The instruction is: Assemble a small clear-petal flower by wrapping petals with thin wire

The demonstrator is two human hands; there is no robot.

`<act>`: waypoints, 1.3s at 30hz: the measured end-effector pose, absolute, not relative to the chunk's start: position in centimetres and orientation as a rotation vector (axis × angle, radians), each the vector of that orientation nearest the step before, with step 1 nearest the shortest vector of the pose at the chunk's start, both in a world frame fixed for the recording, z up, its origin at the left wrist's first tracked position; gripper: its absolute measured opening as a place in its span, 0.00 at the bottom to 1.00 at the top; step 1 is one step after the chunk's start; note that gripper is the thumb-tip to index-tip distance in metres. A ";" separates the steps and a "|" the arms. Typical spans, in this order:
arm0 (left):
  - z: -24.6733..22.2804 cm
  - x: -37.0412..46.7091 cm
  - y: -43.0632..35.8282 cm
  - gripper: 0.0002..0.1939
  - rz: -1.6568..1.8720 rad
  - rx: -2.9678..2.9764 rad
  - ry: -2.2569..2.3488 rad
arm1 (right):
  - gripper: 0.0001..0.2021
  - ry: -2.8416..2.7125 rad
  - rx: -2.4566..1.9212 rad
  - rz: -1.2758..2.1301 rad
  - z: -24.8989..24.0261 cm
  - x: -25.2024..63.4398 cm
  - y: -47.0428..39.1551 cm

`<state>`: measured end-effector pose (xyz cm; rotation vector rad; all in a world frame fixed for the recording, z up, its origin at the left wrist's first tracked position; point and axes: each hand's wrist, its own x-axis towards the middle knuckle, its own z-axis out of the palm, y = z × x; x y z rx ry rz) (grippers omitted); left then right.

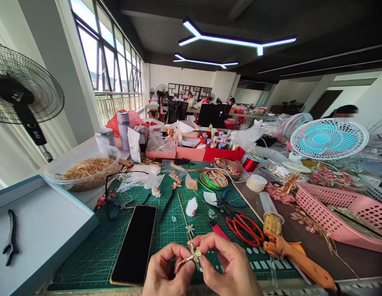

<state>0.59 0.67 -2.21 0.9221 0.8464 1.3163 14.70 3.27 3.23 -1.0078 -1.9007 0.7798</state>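
The left hand [166, 269] and the right hand [228, 267] meet at the bottom edge of the view, low over the near edge of the green gridded cutting mat [95, 250]; both pinch a small pale wire-and-bead ornament [194, 255] between thumb and fingertips, the left gripping its thin wire tail, the right closed on its leafy head; the ornament sits between the two hands, just above the mat. A black smartphone [135, 242] lies screen-up on the mat just left of the left hand; a thin wooden stick [183, 213] slants down the mat toward the hands; a small white glue bottle [191, 206] stands further back. Red-handled scissors [243, 228] lie just beyond the right hand, near an orange glue gun [289, 250] that points along the dark table edge; a pink plastic basket [339, 213] lies well to the right, behind it a white and blue desk fan [328, 139]. At far left, black pliers [11, 237] rest on a pale blue box lid [45, 230]; a clear plastic bowl of straw-coloured strands [86, 167] stands behind it.
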 end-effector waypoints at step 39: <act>-3.1 1.4 0.8 0.14 1.481 0.639 0.684 | 0.08 -1.883 -0.711 0.017 1.5 14.2 2.6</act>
